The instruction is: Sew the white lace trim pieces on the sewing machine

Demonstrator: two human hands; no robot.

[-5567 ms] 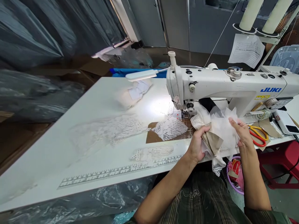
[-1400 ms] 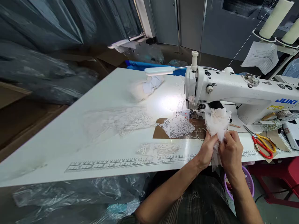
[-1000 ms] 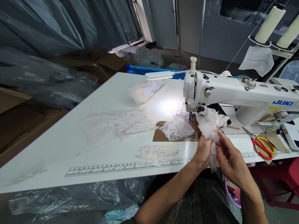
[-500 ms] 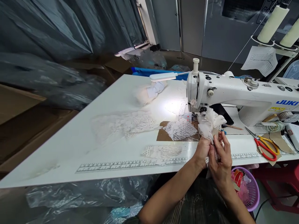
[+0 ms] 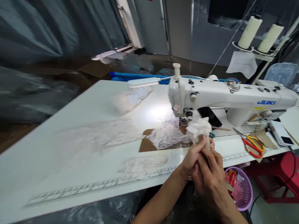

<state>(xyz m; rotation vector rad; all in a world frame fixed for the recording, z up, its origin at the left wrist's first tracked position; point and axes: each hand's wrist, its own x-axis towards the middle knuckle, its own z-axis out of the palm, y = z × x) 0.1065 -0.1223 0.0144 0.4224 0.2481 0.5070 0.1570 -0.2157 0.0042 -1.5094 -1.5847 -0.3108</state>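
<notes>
Bunched white lace fabric [image 5: 198,128] rises from between my two hands, just in front of the sewing machine [image 5: 210,96]. My left hand [image 5: 192,158] is closed around its lower part, thumb upward. My right hand [image 5: 211,171] overlaps the left with bent fingers, also gripping the bundle; its fingertips are partly hidden. A small blue ring-shaped thing [image 5: 211,135] shows just beyond the fingers. Left of the hands, a flat lace piece [image 5: 165,136] lies near the needle on a brown plate [image 5: 146,144].
More lace lies in a long strip [image 5: 93,137] and a small piece [image 5: 144,163] on the white table. Right of my hands are scissors [image 5: 253,146], a dark phone [image 5: 210,116] and a pencil [image 5: 221,128]. A purple basket [image 5: 249,189] of scraps stands below the table edge.
The camera view has swung right, so the table and machine sit further left. The lace between my hands is bunched more tightly, and my right hand has folded over my left.
</notes>
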